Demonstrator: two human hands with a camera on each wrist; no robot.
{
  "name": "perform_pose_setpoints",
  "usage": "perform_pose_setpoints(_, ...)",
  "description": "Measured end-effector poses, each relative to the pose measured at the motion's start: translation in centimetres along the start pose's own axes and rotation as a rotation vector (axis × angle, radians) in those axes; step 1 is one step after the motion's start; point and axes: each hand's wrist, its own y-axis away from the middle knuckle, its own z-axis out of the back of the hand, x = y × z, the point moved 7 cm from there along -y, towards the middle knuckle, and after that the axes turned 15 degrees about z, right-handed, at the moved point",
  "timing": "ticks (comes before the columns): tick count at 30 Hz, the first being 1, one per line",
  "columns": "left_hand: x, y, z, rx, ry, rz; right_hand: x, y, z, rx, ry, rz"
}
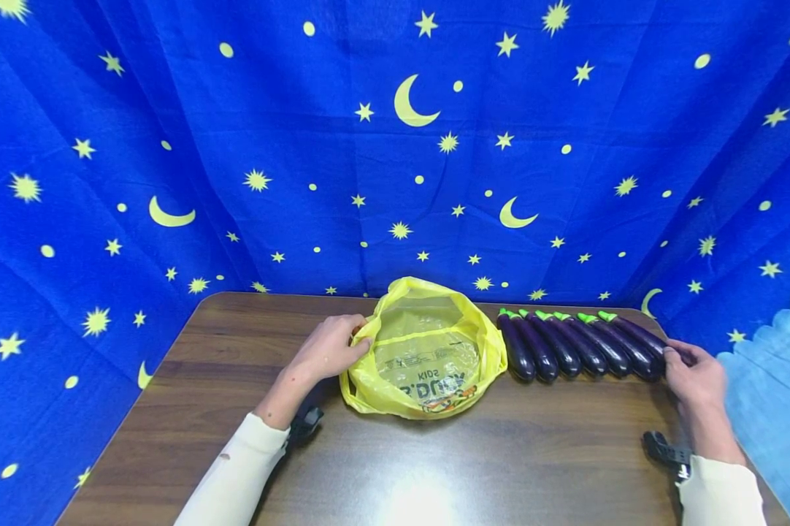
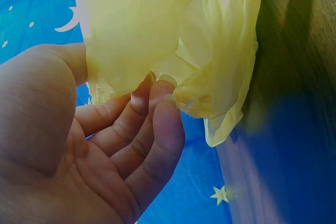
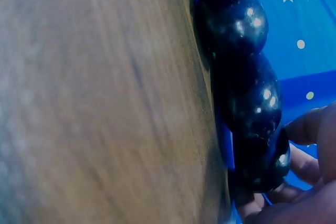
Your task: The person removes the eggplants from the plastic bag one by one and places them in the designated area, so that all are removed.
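Observation:
A yellow translucent plastic bag [image 1: 358, 391] stands on the table, its wide mouth turned up and printed letters showing inside. My left hand [image 1: 329, 346] pinches the bag's left rim; in the left wrist view, thin yellow film [image 2: 142, 30] hides the thumb tip and the fingers curl up against it. To the right of the bag, several glossy dark purple eggplants [image 1: 545, 347] with green stems lie side by side in a slanting row. At the far right end, my right hand [image 1: 697, 376] grips the lower end of the outermost eggplant [image 3: 262, 163], thumb and fingers around it.
The brown wooden table [image 1: 500, 453] reaches back to a blue curtain [image 1: 329, 241] with yellow moons and stars. Light blue cloth [image 1: 772, 394] hangs along the right side. Dark camera mounts [image 1: 306, 424] sit on both wrists.

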Motion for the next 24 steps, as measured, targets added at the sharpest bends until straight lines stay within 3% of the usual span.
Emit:
perform_pose_setpoints(10, 0.02, 0.06, -0.04, 0.008, -0.001, 0.009, -0.23, 0.1, -0.1, 0.034, 0.077, -0.032)
perform_pose_setpoints(24, 0.08, 0.05, 0.04, 0.0, -0.002, 0.005, -0.4, 0.01, -0.05, 0.023, 0.042, -0.049)
